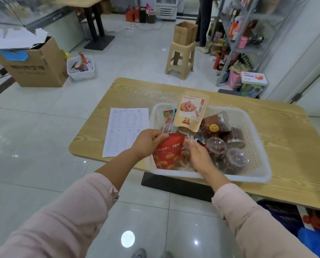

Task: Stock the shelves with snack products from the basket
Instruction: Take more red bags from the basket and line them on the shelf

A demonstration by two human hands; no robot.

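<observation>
A white plastic basket (256, 146) sits on a wooden table (136, 92). It holds snack packs and several clear jars (216, 123) of dark red snacks. My left hand (148, 142) pinches the top corner of a red snack pouch (168, 153) at the basket's near left corner. My right hand (198, 153) reaches in beside the pouch with relaxed fingers; it is blurred and I cannot tell if it touches anything. A beige pouch (190, 112) stands upright at the basket's far side. Grey metal shelves (248, 34) with goods stand at the far right.
A printed sheet (125, 129) lies on the table left of the basket. On the floor are a plastic stool (181, 58) with a cardboard box on it, a large cardboard box (36, 66) and a small white bin (81, 67). A person stands by the shelves.
</observation>
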